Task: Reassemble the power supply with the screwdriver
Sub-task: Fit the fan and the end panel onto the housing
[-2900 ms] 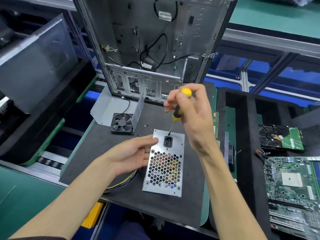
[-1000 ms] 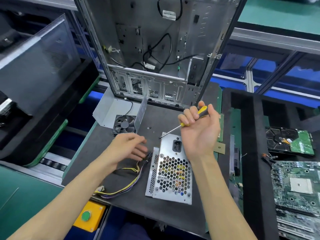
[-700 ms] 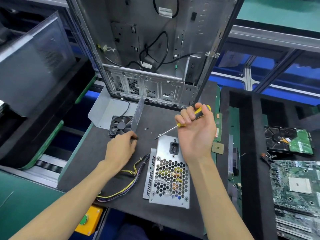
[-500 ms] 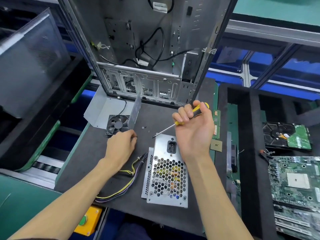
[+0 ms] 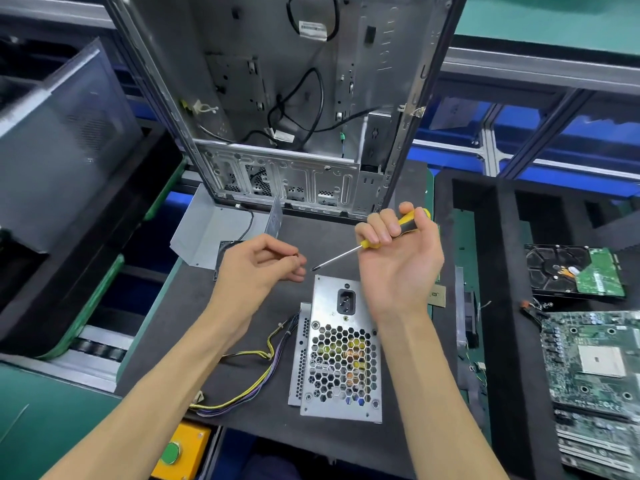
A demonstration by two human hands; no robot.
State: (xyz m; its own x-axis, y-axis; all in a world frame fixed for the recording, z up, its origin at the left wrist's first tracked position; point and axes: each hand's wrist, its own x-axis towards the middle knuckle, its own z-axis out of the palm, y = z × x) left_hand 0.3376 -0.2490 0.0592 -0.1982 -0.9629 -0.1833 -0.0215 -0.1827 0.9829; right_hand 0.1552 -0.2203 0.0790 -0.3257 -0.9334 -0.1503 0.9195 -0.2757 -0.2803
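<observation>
Head view: left hand (image 5: 258,263) now lifted off mat, pinching small dark screw (image 5: 295,255) beside screwdriver (image 5: 363,244) tip; right hand (image 5: 398,258) gripping handle at 12 o'clock of power supply (image 5: 341,348); likely loading next screw

1. Open computer case (image 5: 277,98) upright at back of dark mat (image 5: 173,341), loose black cables inside.
2. Small fan (image 5: 225,247) beside bent metal plate (image 5: 214,233), left of centre.
3. Hard drive (image 5: 571,271) and motherboard (image 5: 595,368) at right, on black foam tray (image 5: 498,306).
4. Yellow box with green button (image 5: 180,448) at bottom edge.
</observation>
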